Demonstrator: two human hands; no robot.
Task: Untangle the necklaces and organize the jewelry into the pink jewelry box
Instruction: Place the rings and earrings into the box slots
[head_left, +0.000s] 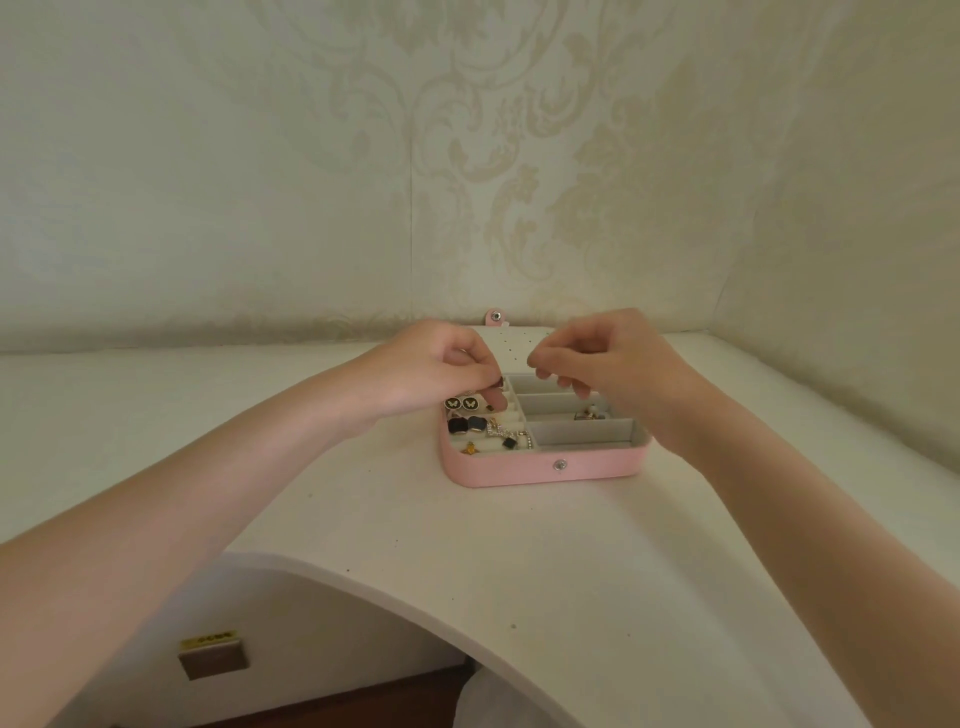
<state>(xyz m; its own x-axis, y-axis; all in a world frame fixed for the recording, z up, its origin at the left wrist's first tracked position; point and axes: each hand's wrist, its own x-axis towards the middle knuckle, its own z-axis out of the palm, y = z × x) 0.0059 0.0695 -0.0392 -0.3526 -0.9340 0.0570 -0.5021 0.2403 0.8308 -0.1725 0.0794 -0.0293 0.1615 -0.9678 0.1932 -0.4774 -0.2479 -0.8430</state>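
Note:
The pink jewelry box (519, 470) lies open on the white table, its lid (519, 338) leaning back against the wall. The left section holds butterfly earrings (461, 403), black clover pieces (467, 425) and a small chain (501, 434). A ring (589, 414) sits in a right compartment. My left hand (441, 369) hovers over the box's back left and pinches a small dark jewelry piece (497, 382). My right hand (597, 353) is above the back compartments, thumb and forefinger pinched together. Anything between them is too small to see.
The white table (519, 561) has a curved front edge, with a patterned wall close behind the box and another at the right. Below the table at the left is a drawer front with a metal handle (213, 660).

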